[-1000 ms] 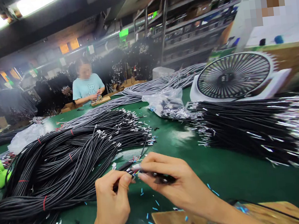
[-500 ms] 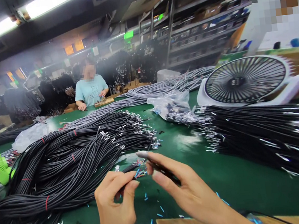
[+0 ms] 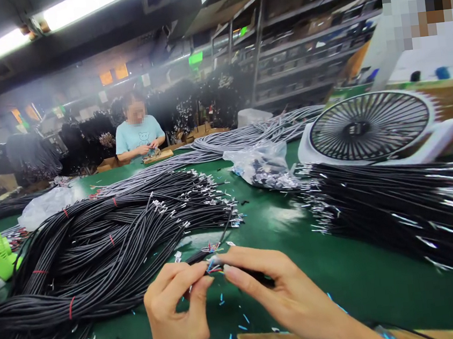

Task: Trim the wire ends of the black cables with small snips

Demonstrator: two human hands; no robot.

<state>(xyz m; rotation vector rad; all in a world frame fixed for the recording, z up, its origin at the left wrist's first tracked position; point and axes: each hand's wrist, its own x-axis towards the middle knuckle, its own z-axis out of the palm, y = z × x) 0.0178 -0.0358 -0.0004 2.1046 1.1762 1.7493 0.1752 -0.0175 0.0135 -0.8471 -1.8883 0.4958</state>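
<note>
left hand fingers pinching black cable, right hand fingers gripping dark part, plastic bag holding connectors

Single head view, looking forward-down, close over green table

Left hand and right hand pinch a black cable's coloured wire ends over the green table.

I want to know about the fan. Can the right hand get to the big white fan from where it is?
Probably, with a long stretch. The right hand is far from the white fan, and a pile of black cables lies between them, so it would have to reach over that.
</note>
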